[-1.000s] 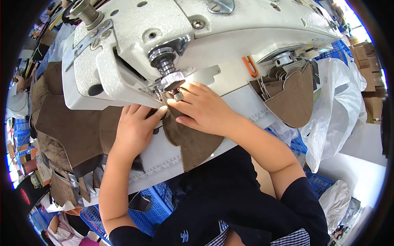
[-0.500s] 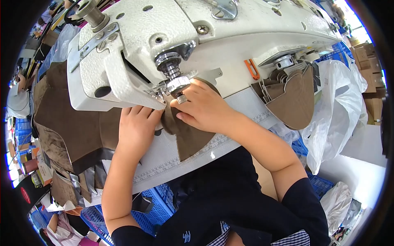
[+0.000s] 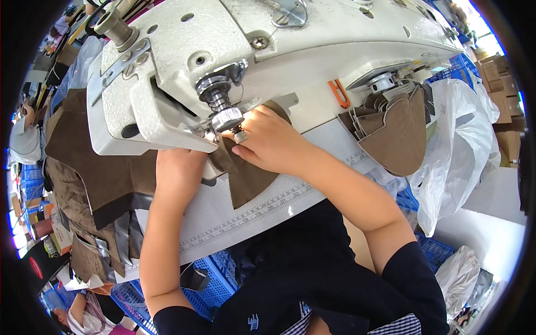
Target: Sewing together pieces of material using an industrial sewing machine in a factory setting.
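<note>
Head view: right hand (image 3: pixel 271 139), centre, lies over the brown piece (image 3: pixel 251 178); whether it pinches, cannot tell. Left hand (image 3: pixel 180 170), left of centre: fingertips hidden behind the sewing machine (image 3: pixel 184 61), grip cannot be told. Piece lies on the counter (image 3: pixel 245 215), mid-frame. Outward: orange tool (image 3: pixel 338 93), upper right; brown stack (image 3: pixel 397 134), right; plastic bag (image 3: pixel 452 151), far right; blue crate (image 3: pixel 215 279), lower left.

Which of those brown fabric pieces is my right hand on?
The middle piece, its pointed corner toward you, lies partly under your right hand. The stacked pieces at right and the larger pieces at left are apart from that hand.
</note>
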Demonstrator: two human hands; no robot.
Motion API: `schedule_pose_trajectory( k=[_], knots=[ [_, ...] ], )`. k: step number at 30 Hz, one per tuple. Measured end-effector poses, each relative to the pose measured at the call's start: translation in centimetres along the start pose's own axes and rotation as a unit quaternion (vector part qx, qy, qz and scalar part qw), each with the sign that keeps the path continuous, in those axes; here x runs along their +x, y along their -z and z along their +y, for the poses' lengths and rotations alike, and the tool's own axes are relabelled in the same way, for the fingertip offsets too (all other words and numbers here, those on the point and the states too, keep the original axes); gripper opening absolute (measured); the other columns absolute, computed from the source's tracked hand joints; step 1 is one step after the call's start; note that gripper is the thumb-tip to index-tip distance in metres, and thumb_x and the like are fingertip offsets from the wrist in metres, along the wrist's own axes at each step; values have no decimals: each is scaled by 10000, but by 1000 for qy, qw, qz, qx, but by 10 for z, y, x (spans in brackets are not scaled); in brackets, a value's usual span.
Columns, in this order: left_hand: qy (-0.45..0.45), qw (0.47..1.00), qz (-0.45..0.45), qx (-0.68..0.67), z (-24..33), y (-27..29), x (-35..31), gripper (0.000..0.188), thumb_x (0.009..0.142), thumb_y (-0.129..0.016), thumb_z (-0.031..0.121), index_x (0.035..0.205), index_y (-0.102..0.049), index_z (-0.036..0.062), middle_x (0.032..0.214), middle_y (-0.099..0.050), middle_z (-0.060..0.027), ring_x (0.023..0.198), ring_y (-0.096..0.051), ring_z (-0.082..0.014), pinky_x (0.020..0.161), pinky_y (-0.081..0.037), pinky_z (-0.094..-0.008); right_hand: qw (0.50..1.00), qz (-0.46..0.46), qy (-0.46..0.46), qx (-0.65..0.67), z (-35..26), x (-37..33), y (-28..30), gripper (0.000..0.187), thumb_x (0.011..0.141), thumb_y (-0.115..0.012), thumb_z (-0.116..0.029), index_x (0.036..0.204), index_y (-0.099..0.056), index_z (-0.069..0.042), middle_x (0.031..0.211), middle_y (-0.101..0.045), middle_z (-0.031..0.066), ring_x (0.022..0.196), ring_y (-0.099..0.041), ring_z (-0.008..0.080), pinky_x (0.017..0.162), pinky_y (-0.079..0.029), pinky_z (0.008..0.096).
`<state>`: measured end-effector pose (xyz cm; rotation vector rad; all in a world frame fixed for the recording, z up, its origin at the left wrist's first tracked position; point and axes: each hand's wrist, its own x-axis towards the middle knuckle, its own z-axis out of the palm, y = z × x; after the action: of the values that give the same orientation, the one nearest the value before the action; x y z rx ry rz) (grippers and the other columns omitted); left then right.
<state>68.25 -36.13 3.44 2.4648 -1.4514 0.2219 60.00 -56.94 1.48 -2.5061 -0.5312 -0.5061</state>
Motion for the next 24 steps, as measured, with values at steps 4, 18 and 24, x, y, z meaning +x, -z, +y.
schedule_pose_trajectory(
  k=[4, 18, 24],
  knots=[
    [7, 1000, 8, -8, -1, -1, 0, 268, 678, -603, -34, 924, -674, 45, 898, -655, -116, 741, -620, -333, 653, -473, -422, 1000, 5, -3, 1, 1, 0, -1, 273, 759, -676, -192, 963, -556, -55, 1124, -580, 111, 1134, -510, 300, 1031, -365, 427],
    [27, 999, -20, -18, -2, 1, 1, 333, 686, -601, -27, 996, -693, 52, 841, -632, -115, 707, -614, -325, 619, -465, -410, 1000, 7, -15, 3, 1, -1, -5, 288, 759, -678, -187, 997, -577, -61, 1133, -584, 105, 1133, -514, 290, 1034, -366, 421],
    [37, 999, -20, -18, -4, -2, -2, 321, 698, -592, -32, 991, -695, 48, 865, -644, -124, 704, -619, -329, 621, -476, -405, 1000, 6, -17, 6, -1, -1, -3, 301, 748, -687, -182, 1002, -581, -61, 1128, -589, 100, 1128, -520, 283, 1032, -369, 419]
  ],
)
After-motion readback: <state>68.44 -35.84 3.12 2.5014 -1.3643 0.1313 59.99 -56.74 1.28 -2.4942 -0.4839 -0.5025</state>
